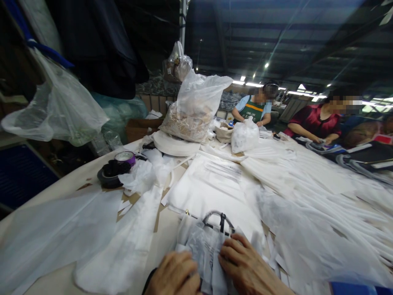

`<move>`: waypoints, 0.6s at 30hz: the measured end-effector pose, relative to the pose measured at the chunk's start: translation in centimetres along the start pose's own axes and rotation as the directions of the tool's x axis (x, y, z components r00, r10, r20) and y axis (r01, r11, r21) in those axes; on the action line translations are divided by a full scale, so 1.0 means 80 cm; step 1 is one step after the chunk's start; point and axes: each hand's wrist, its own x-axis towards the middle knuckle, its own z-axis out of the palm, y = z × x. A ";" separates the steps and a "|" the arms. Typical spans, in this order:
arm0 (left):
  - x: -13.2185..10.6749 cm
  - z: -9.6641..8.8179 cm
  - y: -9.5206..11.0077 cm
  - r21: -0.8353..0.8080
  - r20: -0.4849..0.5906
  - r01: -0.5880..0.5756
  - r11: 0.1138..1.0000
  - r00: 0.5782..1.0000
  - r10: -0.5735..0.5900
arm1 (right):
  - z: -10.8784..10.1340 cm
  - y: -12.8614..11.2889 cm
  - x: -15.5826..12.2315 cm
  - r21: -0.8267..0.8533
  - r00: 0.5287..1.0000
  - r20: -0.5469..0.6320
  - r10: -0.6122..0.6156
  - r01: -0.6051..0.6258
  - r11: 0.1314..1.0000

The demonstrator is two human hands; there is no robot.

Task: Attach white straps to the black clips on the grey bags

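Note:
A small handbag (pixel 208 250) wrapped in thin, see-through sheeting stands at the near edge of the table, between my hands. Its curved grey handle (pixel 211 214) rises at the top, with a black strap on it, and dark lettering shows through the wrap. On its right side my right hand (pixel 242 262) has its bent fingers closed over the wrapped edge. From the lower left my left hand (pixel 176 273) reaches the bag's other side, fingers curled together and slightly blurred; its fingertips are partly hidden. Just behind the bag lies a stack of white sheets (pixel 208 186).
Translucent sheets (pixel 313 229) spread across the right; more white wrapping (pixel 123 246) lies left. A black tape roll (pixel 110 174) and purple-edged roll (pixel 125 157) sit farther back, near a full plastic bag (pixel 192 119). Two co-workers, one in a green apron (pixel 251 110), work across the table.

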 end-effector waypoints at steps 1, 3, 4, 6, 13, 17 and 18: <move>0.008 -0.008 -0.012 -0.002 0.021 0.091 0.996 0.996 -0.091 | -0.005 -0.002 0.001 0.005 1.000 0.021 0.003 -0.003 1.000; 0.024 -0.014 -0.039 -0.016 0.101 0.374 0.927 0.923 -0.371 | -0.018 -0.005 0.002 0.039 0.998 0.062 0.019 -0.022 0.999; 0.032 -0.012 -0.053 -0.018 0.178 0.520 0.854 0.842 -0.509 | -0.026 -0.005 0.002 0.065 0.998 0.065 0.026 -0.030 0.997; 0.044 0.002 -0.082 0.006 0.356 0.717 0.698 0.650 -0.671 | -0.037 -0.001 0.001 0.122 1.000 -0.010 0.018 -0.016 0.992; 0.047 0.075 -0.159 0.115 0.580 0.654 0.748 0.567 -0.585 | -0.012 0.104 0.024 0.236 0.905 -0.135 0.403 -0.366 0.900; 0.044 0.098 -0.176 0.074 0.724 0.486 0.871 0.574 -0.382 | 0.019 0.161 0.057 0.287 0.946 0.089 0.310 -0.323 0.902; 0.044 0.101 -0.178 0.065 0.745 0.445 0.893 0.573 -0.340 | 0.024 0.166 0.063 0.294 0.956 0.130 0.261 -0.289 0.911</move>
